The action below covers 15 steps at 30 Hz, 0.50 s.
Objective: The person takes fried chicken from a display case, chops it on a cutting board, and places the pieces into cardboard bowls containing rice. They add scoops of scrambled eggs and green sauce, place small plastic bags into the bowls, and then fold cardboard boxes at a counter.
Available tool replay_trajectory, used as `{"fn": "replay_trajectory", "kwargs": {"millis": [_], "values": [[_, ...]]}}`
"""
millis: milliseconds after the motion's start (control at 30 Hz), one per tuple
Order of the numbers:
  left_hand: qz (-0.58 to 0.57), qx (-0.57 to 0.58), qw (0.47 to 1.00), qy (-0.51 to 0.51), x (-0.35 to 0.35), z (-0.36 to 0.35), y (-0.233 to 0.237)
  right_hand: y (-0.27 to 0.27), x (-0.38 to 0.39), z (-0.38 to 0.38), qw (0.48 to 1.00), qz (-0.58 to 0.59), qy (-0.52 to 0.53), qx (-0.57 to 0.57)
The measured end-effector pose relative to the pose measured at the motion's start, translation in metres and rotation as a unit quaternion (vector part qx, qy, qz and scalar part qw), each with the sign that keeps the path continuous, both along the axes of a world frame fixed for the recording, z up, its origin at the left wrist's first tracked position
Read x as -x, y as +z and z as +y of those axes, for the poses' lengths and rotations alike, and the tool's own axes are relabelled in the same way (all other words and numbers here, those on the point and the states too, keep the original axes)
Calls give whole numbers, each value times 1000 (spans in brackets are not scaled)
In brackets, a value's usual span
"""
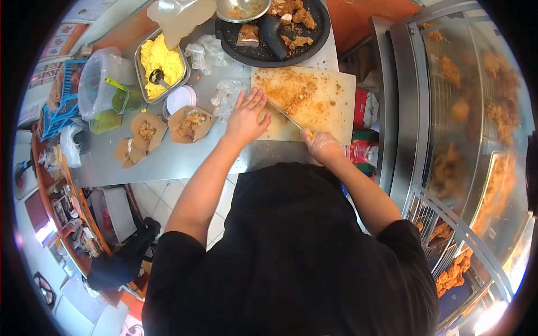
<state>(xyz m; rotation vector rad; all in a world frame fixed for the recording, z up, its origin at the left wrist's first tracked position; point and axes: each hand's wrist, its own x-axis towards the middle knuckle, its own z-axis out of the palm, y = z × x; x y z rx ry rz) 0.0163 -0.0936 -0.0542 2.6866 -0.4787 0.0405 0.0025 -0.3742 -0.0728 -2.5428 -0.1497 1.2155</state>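
Note:
My right hand [325,148], in a clear plastic glove, is closed around the handle of a knife [287,116] at the front of the white cutting board [343,115]. The blade points left and away from me, low over the board. Close to its tip, my left hand [248,119] is stretched out, fingers extended, at the board's left edge. Golden fried crumbs [294,88] are scattered over the board, thickest towards the back. A crumpled clear plastic bag [227,95] lies just left of my left hand.
Small cardboard boxes [193,123] with crumbly food stand on the left. Behind them are a white lid [181,99] and a metal tray [186,77] of yellow food with a spoon. A black round tray [319,42] holds fried pieces at the back. A glass cabinet [443,112] flanks the right side.

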Motion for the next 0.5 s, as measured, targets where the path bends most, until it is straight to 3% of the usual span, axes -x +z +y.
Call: {"fn": "replay_trajectory", "kwargs": {"millis": [33,133,233,267,333,433,467,500], "values": [[47,-50,998,-10,-1,2,7,-6,6,0,1000,-25,-9,-9],[-1,-48,996,-76,-4,14,13,50,-2,10,999,14,16,-24],[-54,18,998,-29,8,12,35,66,10,10,998,-3,-48,-46],[-48,19,998,-34,12,9,27,48,16,6,998,3,-53,-45],[-19,-10,1000,6,26,3,2,-6,34,-2,991,-96,82,-37],[-10,-2,1000,8,23,-1,-15,-26,32,5,995,-84,25,-38],[-15,-1,1000,9,18,1,-9,28,16,17,999,-17,-26,-20],[8,-21,1000,-10,15,2,3,37,15,15,999,-18,-23,-18]]}}
